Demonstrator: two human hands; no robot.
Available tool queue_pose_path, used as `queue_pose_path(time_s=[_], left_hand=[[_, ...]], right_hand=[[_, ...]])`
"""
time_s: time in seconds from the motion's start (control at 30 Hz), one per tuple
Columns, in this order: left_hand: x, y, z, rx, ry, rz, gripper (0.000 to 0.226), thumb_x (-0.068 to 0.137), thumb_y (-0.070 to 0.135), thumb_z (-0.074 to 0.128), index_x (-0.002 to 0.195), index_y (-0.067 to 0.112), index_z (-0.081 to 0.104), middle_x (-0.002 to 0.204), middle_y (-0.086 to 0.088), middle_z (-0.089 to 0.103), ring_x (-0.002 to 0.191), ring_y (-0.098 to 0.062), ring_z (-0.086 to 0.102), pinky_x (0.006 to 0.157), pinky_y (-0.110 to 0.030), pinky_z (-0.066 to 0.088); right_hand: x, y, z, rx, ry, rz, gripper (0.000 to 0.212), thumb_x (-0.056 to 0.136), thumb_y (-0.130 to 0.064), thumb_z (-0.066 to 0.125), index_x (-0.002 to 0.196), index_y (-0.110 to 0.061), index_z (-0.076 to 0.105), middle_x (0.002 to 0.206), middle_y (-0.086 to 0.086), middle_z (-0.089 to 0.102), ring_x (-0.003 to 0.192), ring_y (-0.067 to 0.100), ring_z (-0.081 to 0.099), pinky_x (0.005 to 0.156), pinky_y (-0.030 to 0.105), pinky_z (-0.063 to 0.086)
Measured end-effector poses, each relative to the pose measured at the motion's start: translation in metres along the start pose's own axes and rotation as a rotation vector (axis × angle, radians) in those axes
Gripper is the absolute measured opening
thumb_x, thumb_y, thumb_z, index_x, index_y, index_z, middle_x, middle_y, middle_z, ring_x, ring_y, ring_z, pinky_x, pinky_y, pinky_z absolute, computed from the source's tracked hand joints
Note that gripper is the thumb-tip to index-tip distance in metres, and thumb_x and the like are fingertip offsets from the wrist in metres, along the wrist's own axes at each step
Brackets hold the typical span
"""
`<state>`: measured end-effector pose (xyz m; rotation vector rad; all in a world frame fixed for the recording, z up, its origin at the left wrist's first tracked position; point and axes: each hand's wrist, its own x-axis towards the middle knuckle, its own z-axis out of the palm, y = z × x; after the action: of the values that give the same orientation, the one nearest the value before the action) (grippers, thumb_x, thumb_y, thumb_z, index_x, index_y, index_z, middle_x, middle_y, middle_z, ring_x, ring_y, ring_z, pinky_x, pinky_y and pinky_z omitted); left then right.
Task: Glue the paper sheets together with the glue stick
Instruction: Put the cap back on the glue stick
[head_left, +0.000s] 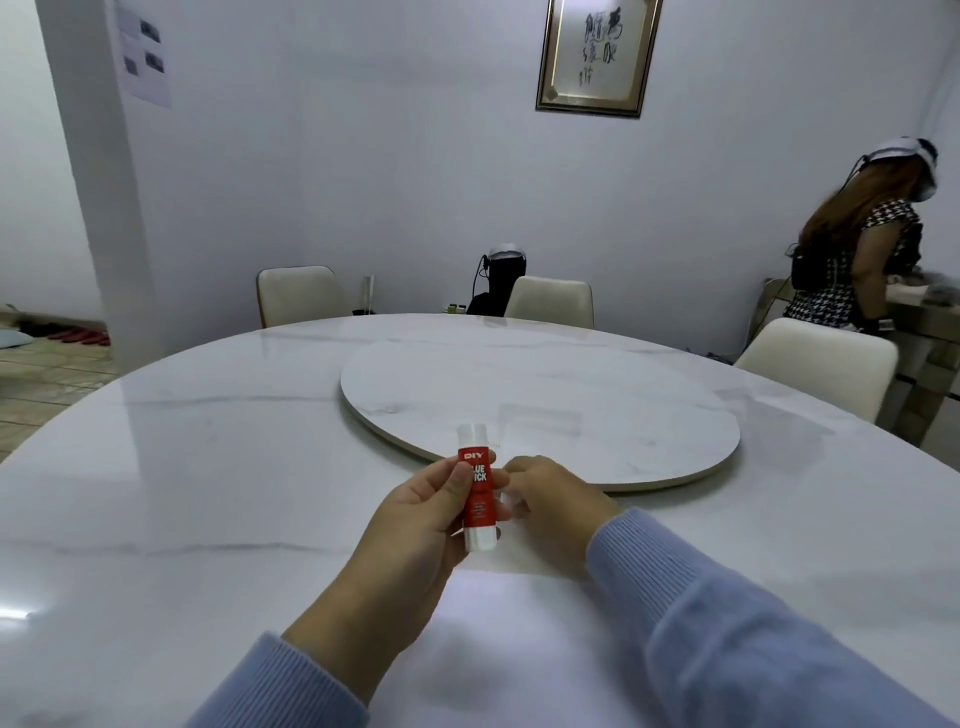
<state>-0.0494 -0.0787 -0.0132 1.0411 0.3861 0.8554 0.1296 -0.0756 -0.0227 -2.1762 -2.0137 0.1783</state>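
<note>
Left hand (415, 519) grips glue stick (477, 488) upright, cap on, above near desk (208, 441) w/ paper sheet (519, 649) below. Right hand (550, 504) curled beside it, prob. to uncap; holding anything? Can't tell.

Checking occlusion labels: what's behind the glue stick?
Behind the red-and-white glue stick: left hand fingers gripping it, right hand beside, round white marble turntable beyond. The fingers' contact with its back is hidden.

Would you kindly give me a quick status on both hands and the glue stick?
Left hand grips glue stick, upright. Right hand curled beside it, contents hidden. White paper lies beneath the hands on table. Nothing in the way.
</note>
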Motion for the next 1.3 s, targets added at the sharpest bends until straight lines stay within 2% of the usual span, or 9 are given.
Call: queue_pose_path(time_s=[0.07, 0.2, 0.43, 0.53, 0.63, 0.83, 1.07, 1.2, 1.3], left_hand=[[0.000, -0.001, 0.000, 0.012, -0.011, -0.005, 0.034, 0.074, 0.027, 0.056, 0.101, 0.008, 0.067, 0.082, -0.005, 0.074, 0.064, -0.015, 0.067, 0.069, -0.032, 0.049], [0.000, -0.002, 0.001, 0.034, -0.022, -0.017, 0.035, 0.073, 0.028, 0.057, 0.101, 0.010, 0.067, 0.082, -0.003, 0.074, 0.065, -0.014, 0.066, 0.071, -0.032, 0.048], [0.001, -0.005, 0.002, 0.041, 0.008, -0.039, 0.037, 0.073, 0.027, 0.058, 0.104, 0.009, 0.066, 0.083, -0.003, 0.074, 0.065, -0.015, 0.067, 0.067, -0.030, 0.050], [0.000, -0.005, 0.003, 0.045, 0.020, -0.050, 0.023, 0.084, 0.019, 0.054, 0.101, 0.008, 0.066, 0.083, -0.006, 0.073, 0.069, -0.019, 0.066, 0.067, -0.030, 0.053], [0.000, -0.006, 0.005, 0.060, 0.039, -0.095, 0.022, 0.091, 0.014, 0.050, 0.105, 0.008, 0.065, 0.086, -0.008, 0.074, 0.074, -0.023, 0.065, 0.070, -0.032, 0.053], [-0.003, -0.009, 0.005, 0.162, 0.001, -0.135, 0.030, 0.088, 0.016, 0.053, 0.114, 0.006, 0.063, 0.090, -0.008, 0.075, 0.077, -0.024, 0.067, 0.073, -0.034, 0.052], [-0.006, -0.013, 0.007, 0.247, -0.072, -0.151, 0.039, 0.076, 0.027, 0.059, 0.108, 0.006, 0.067, 0.090, -0.008, 0.075, 0.073, -0.021, 0.070, 0.072, -0.035, 0.052], [-0.005, -0.009, 0.007, 0.148, -0.068, -0.151, 0.035, 0.073, 0.024, 0.059, 0.100, 0.005, 0.069, 0.085, -0.009, 0.075, 0.068, -0.020, 0.070, 0.065, -0.031, 0.055], [-0.008, -0.008, 0.009, 0.127, -0.091, -0.169, 0.027, 0.082, 0.021, 0.055, 0.099, 0.004, 0.069, 0.085, -0.010, 0.076, 0.068, -0.021, 0.071, 0.064, -0.031, 0.057]], right_hand=[[-0.008, 0.006, -0.003, 0.025, 0.086, -0.015, 0.031, 0.090, 0.000, 0.049, 0.116, -0.009, 0.064, 0.103, 0.000, 0.052, 0.092, 0.017, 0.056, 0.070, 0.012, 0.041], [-0.028, 0.020, 0.000, 0.126, 0.161, 0.101, 0.033, 0.086, -0.005, 0.058, 0.114, -0.022, 0.067, 0.104, -0.004, 0.059, 0.092, 0.010, 0.056, 0.081, 0.016, 0.042], [-0.045, 0.015, -0.006, 0.215, 0.165, 0.159, 0.023, 0.079, -0.026, 0.072, 0.102, -0.023, 0.069, 0.094, -0.007, 0.062, 0.082, 0.008, 0.059, 0.079, 0.019, 0.048], [-0.051, 0.008, -0.026, 0.572, 0.407, 0.212, 0.022, 0.080, -0.019, 0.074, 0.101, -0.020, 0.071, 0.092, -0.004, 0.069, 0.087, 0.012, 0.064, 0.086, 0.023, 0.050], [-0.066, -0.010, -0.050, 1.062, 0.553, 0.094, 0.020, 0.080, -0.012, 0.072, 0.099, -0.020, 0.072, 0.086, -0.002, 0.075, 0.087, 0.014, 0.069, 0.086, 0.026, 0.054], [-0.077, -0.033, -0.047, 1.057, 0.439, 0.055, 0.021, 0.077, -0.014, 0.075, 0.098, -0.017, 0.074, 0.096, 0.009, 0.075, 0.093, 0.018, 0.071, 0.088, 0.028, 0.055], [-0.076, -0.035, -0.039, 0.957, 0.394, 0.123, 0.028, 0.066, -0.027, 0.084, 0.082, -0.010, 0.068, 0.078, 0.007, 0.072, 0.073, 0.016, 0.069, 0.077, 0.034, 0.058], [-0.077, -0.033, -0.038, 1.458, 0.342, -0.010, 0.033, 0.072, -0.014, 0.069, 0.105, -0.006, 0.068, 0.100, 0.011, 0.075, 0.091, 0.024, 0.071, 0.082, 0.035, 0.057], [-0.075, -0.036, -0.034, 1.395, 0.404, 0.009, 0.024, 0.064, -0.019, 0.076, 0.087, -0.013, 0.074, 0.081, 0.003, 0.075, 0.080, 0.019, 0.069, 0.075, 0.030, 0.054]])
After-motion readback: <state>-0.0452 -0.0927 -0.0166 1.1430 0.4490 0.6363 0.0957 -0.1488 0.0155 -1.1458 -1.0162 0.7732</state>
